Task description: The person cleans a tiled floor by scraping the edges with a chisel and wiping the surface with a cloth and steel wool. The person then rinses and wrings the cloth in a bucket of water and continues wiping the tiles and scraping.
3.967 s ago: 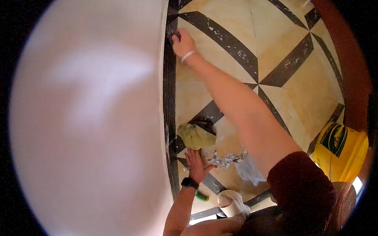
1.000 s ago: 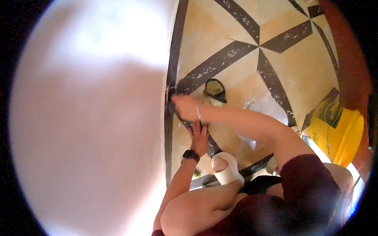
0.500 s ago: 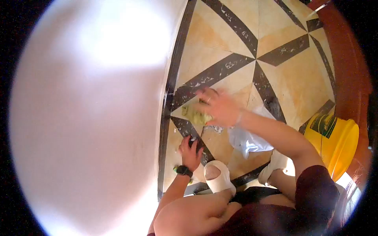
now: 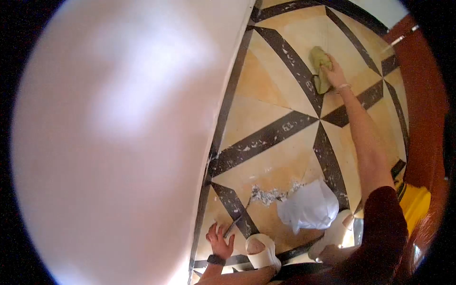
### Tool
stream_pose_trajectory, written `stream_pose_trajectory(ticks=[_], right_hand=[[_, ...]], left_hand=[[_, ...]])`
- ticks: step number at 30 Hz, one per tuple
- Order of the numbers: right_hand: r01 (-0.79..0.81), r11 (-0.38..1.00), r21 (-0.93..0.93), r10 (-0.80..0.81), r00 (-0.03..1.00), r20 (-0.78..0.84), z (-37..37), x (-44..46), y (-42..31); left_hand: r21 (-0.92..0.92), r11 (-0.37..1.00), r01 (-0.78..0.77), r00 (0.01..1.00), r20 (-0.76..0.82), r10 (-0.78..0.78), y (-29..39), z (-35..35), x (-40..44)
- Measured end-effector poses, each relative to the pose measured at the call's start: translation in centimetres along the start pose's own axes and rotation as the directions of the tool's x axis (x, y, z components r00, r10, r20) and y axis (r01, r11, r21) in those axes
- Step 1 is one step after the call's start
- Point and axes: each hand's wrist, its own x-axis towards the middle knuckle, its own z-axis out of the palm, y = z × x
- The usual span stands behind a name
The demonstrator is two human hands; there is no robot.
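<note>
My right hand [image 4: 334, 71], at the end of an outstretched arm, grips a greenish-yellow cloth [image 4: 319, 61] with a dark edge on the tiled floor [image 4: 270, 76]. Low in the view, my left hand [image 4: 220, 240] has its fingers spread near the floor. A thin dark tool [image 4: 232, 227] lies beside its fingers; whether they touch it I cannot tell. Between the hands sits a pile of whitish scraps [image 4: 266, 194], next to a white plastic bag [image 4: 308, 206].
A white wall [image 4: 118, 142] with a dark skirting strip [image 4: 230, 104] runs along the left. At the lower right stands a yellow bucket [image 4: 415, 206], partly behind my arm. My feet in cream slippers [image 4: 262, 251] are at the bottom. A red-brown surface [image 4: 425, 109] borders the right.
My right hand has taken hold of the cloth and carried it up and to the right, away from the skirting. My left hand is lower in view, fingers spread. The white bag and scraps are more exposed.
</note>
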Motion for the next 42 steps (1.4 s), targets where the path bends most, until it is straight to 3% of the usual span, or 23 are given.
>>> stream_pose_trajectory(ticks=[4, 6, 8, 11, 13, 16, 17, 19, 21, 23, 26, 27, 28, 29, 30, 32, 34, 36, 38, 39, 42], right_hand=[[-0.047, 0.92, -0.389, 0.005, 0.994, -0.109, 5.2, 5.7, -6.1], [-0.058, 0.936, -0.346, 0.059, 0.998, -0.007, 7.1, 7.5, -11.6], [0.224, 0.924, -0.309, -0.226, 0.974, 0.03, 10.0, 8.7, -12.8], [0.307, 0.932, -0.196, -0.253, 0.933, 0.257, 13.0, 8.4, -13.8], [0.359, 0.932, -0.046, -0.351, 0.928, 0.121, 14.4, 5.7, -14.1], [0.272, 0.959, 0.076, -0.282, 0.938, 0.203, 12.6, -3.0, -19.8], [0.396, 0.906, 0.149, -0.412, 0.906, 0.095, 15.9, -6.4, -17.9], [0.458, 0.866, 0.203, -0.499, 0.823, 0.272, 14.6, -14.7, -21.7], [0.535, 0.768, 0.351, -0.634, 0.716, 0.294, 17.0, -20.9, -22.6], [0.463, 0.725, 0.51, -0.657, 0.687, 0.31, 15.5, -23.4, -23.4], [0.152, 0.775, 0.613, -0.477, 0.777, 0.41, 10.4, -22.2, -20.4], [0.102, 0.803, 0.587, -0.373, 0.854, 0.362, 8.4, -20.5, -17.4], [0.054, 0.899, 0.436, -0.212, 0.922, 0.324, 5.1, -17.9, -15.2], [-0.021, 0.885, 0.466, -0.079, 0.978, 0.193, 1.1, -14.9, -12.9], [-0.321, 0.845, 0.428, 0.238, 0.942, 0.237, -1.2, -11.3, -8.5], [-0.336, 0.831, 0.443, 0.335, 0.939, 0.084, -5.7, -5.5, -0.8], [-0.311, 0.901, 0.302, 0.338, 0.94, -0.04, -5.9, -2.7, 4.8], [-0.089, 0.988, -0.127, 0.058, 0.972, -0.229, -0.7, -4.0, 1.2], [-0.082, 0.996, 0.02, 0.083, 0.995, -0.062, 3.7, -7.3, -6.7], [0.196, 0.981, 0.009, -0.195, 0.979, -0.065, 5.7, -10.0, -9.3], [0.368, 0.899, 0.239, -0.421, 0.877, 0.233, 10.0, -17.7, -17.5]], left_hand=[[-0.008, 0.996, 0.092, 0.995, 0.044, -0.092, -0.5, -0.4, -1.2], [-0.003, 0.996, 0.093, 0.995, -0.019, -0.093, -1.0, 0.2, -1.5], [-0.032, 0.991, 0.129, 0.991, -0.037, -0.13, -0.8, 0.0, -1.0], [-0.061, 0.99, 0.124, 0.976, -0.173, -0.133, -0.7, 0.1, 0.3], [-0.092, 0.994, 0.053, 0.977, -0.199, -0.071, -0.3, -0.3, 1.9], [-0.203, 0.977, -0.064, 0.961, -0.278, 0.005, 1.9, -1.2, 5.2], [-0.22, 0.967, -0.127, 0.954, -0.294, 0.059, 2.8, -1.4, 6.3], [-0.247, 0.941, -0.233, 0.94, -0.307, 0.152, 4.2, -1.3, 7.3], [-0.238, 0.916, -0.322, 0.925, -0.284, 0.252, 4.9, -0.3, 7.6], [-0.201, 0.89, -0.409, 0.898, -0.262, 0.354, 6.3, -0.5, 8.4], [-0.187, 0.914, -0.361, 0.906, -0.301, 0.297, 6.5, 0.1, 8.2], [-0.142, 0.961, -0.237, 0.952, -0.232, 0.201, 6.9, -0.4, 8.3], [-0.148, 0.971, -0.186, 0.969, -0.19, 0.157, 6.8, -0.4, 8.2], [-0.153, 0.979, -0.133, 0.983, -0.143, 0.112, 6.4, -0.4, 8.4], [-0.152, 0.985, -0.079, 0.994, -0.091, 0.066, 6.0, -0.4, 8.4], [-0.127, 0.984, -0.127, 0.991, -0.05, 0.122, 3.9, 1.0, 8.1], [-0.15, 0.98, -0.128, 0.99, -0.085, 0.116, 3.7, 1.0, 7.7], [-0.228, 0.969, -0.099, 0.982, -0.181, 0.058, 5.6, -0.5, 8.9], [-0.259, 0.931, -0.256, 0.942, -0.285, 0.18, 7.4, -2.0, 10.8], [-0.26, 0.898, -0.354, 0.905, -0.339, 0.258, 9.2, -3.3, 12.3], [-0.249, 0.742, -0.622, 0.719, -0.556, 0.416, 13.1, -4.3, 17.1]])
